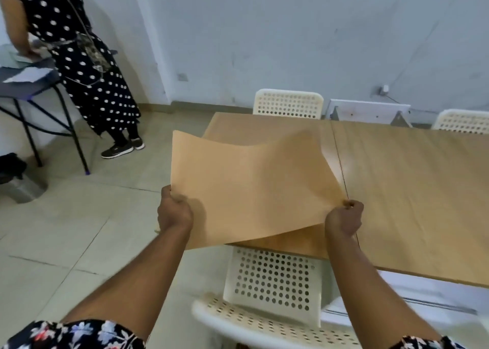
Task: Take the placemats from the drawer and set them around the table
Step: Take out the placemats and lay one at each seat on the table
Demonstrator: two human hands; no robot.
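A thin tan placemat [248, 187] hangs bowed in the air over the near left corner of the wooden table [412, 189]. My left hand [174, 211] grips its near left corner, out beyond the table's edge. My right hand [345, 216] pinches its near right corner, just above the tabletop by the seam between the two table halves. The mat's far edge curls upward and its left part overhangs the floor.
A white perforated chair [272, 282] stands right below my arms at the table's near edge. Two more white chairs [288, 103] stand at the far side. A person in a dotted dress [87, 65] stands by a folding table [29, 83] at the left.
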